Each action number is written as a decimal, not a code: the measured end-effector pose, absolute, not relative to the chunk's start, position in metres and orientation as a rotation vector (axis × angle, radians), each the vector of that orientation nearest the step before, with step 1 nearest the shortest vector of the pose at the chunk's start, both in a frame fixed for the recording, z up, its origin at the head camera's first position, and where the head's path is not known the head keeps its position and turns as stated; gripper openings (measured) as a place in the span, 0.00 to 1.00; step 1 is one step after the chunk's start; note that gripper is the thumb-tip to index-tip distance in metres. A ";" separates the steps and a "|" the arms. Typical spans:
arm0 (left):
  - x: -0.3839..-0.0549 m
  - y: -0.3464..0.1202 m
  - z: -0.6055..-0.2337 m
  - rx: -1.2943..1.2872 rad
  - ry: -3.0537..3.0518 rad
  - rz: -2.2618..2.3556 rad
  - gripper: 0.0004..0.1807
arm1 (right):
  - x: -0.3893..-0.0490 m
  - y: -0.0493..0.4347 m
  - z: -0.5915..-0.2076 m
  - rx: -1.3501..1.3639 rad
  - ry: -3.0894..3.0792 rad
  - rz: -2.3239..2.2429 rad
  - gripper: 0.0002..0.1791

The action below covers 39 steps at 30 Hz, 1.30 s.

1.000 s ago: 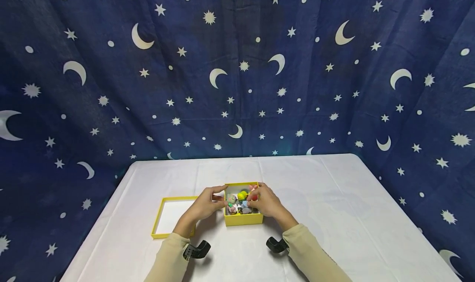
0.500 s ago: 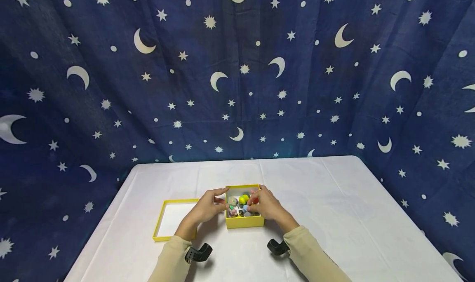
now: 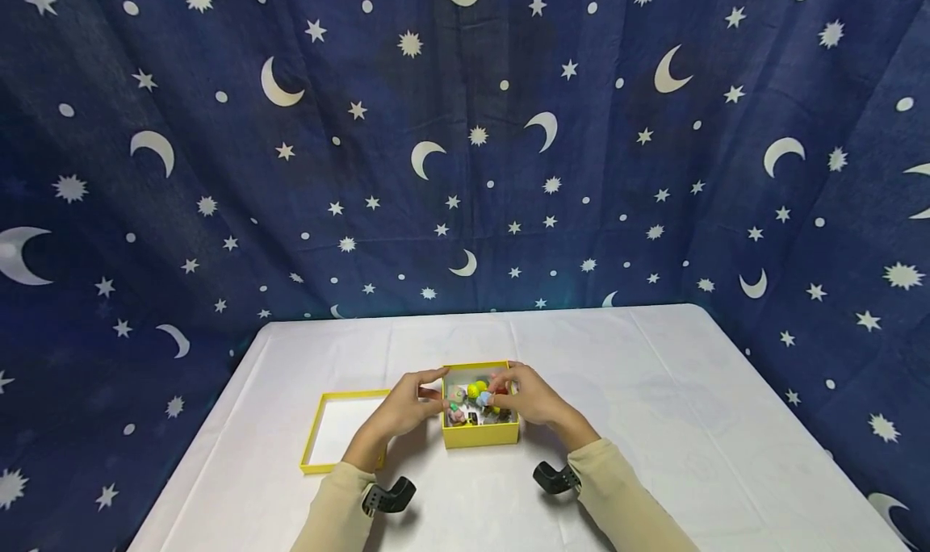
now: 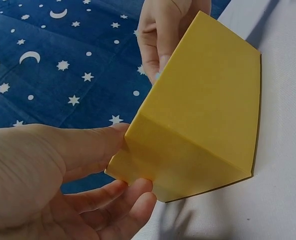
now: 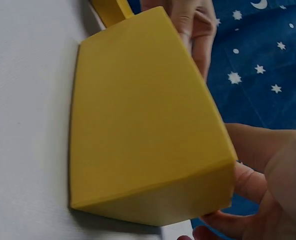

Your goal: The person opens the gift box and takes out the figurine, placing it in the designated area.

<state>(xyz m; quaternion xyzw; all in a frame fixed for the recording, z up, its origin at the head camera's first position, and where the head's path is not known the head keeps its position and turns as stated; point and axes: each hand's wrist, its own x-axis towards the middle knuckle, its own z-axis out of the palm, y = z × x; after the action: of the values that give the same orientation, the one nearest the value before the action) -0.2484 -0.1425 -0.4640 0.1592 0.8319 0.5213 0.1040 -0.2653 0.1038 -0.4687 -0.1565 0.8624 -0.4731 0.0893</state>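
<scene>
A yellow open-topped box (image 3: 481, 437) stands on the white table with several small colourful toy figures inside. My left hand (image 3: 401, 405) grips the box's left side, thumb at the rim and fingers against the outer wall, as the left wrist view shows. Over the right side of the box, thumb and forefinger of my right hand (image 3: 536, 396) pinch a small light blue toy figure (image 3: 484, 399). A yellow round-headed figure (image 3: 475, 389) lies just behind it, and a pinkish one (image 3: 456, 416) is near the left wall. The box walls hide the figures in both wrist views.
The yellow-rimmed lid (image 3: 341, 427) lies left of the box, its white inside up, partly behind my left forearm. A white cloth covers the table (image 3: 654, 423). A dark blue curtain (image 3: 479, 181) with moons and stars hangs behind.
My right hand has shifted slightly right and up with the light blue figure, which shows more clearly now. The left hand keeps its place on the box.
</scene>
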 end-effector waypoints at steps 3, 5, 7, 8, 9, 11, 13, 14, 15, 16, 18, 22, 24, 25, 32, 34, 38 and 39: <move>-0.249 -0.143 -0.466 0.465 2.456 1.528 0.31 | -0.267 0.108 -0.465 -0.480 2.511 -1.486 0.03; -0.249 -0.143 -0.467 0.472 2.459 1.522 0.30 | -0.268 0.112 -0.462 -0.480 2.503 -1.547 0.04; -0.249 -0.143 -0.466 0.477 2.469 1.512 0.30 | -0.270 0.114 -0.458 -0.477 2.500 -1.626 0.05; -0.249 -0.143 -0.466 0.479 2.475 1.510 0.30 | -0.270 0.116 -0.457 -0.476 2.492 -1.674 0.05; -0.248 -0.144 -0.466 0.484 2.483 1.503 0.30 | -0.271 0.117 -0.455 -0.483 2.475 -1.731 0.06; -0.248 -0.144 -0.465 0.475 2.492 1.489 0.30 | -0.272 0.119 -0.453 -0.517 2.406 -1.850 0.07; -0.248 -0.144 -0.464 0.469 2.496 1.480 0.30 | -0.272 0.120 -0.452 -0.560 2.309 -1.957 0.08; -0.248 -0.144 -0.464 0.466 2.495 1.481 0.30 | -0.272 0.120 -0.452 -0.591 2.265 -1.992 0.08; -0.248 -0.143 -0.464 0.464 2.492 1.480 0.30 | -0.271 0.120 -0.452 -0.629 2.223 -2.022 0.09; -0.248 -0.143 -0.464 0.459 2.489 1.482 0.30 | -0.271 0.121 -0.451 -0.658 2.186 -2.047 0.10; -0.248 -0.143 -0.464 0.461 2.487 1.491 0.30 | -0.271 0.121 -0.451 -0.691 2.143 -2.081 0.11; -0.248 -0.143 -0.465 0.477 2.474 1.507 0.31 | -0.271 0.121 -0.450 -0.681 2.127 -2.131 0.13; -0.248 -0.144 -0.465 0.490 2.461 1.521 0.31 | -0.271 0.122 -0.449 -0.656 2.138 -2.148 0.15; -0.248 -0.144 -0.466 0.496 2.455 1.527 0.31 | -0.270 0.122 -0.448 -0.642 2.141 -2.157 0.16; -0.248 -0.144 -0.466 0.479 2.456 1.523 0.31 | -0.271 0.124 -0.447 -0.669 2.168 -2.115 0.21; -0.248 -0.144 -0.466 0.470 2.458 1.517 0.31 | -0.271 0.125 -0.448 -0.683 2.197 -2.066 0.21; -0.248 -0.144 -0.465 0.468 2.460 1.508 0.31 | -0.271 0.126 -0.448 -0.679 2.219 -2.027 0.20; -0.248 -0.144 -0.465 0.469 2.460 1.507 0.31 | -0.271 0.126 -0.449 -0.677 2.215 -2.035 0.19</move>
<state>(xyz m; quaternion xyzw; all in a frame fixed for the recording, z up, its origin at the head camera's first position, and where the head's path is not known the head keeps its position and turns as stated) -0.2480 -0.1442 -0.4653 0.1596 0.8365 0.5126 0.1091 -0.2710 0.1261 -0.4486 -0.2195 0.7181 -0.6598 0.0293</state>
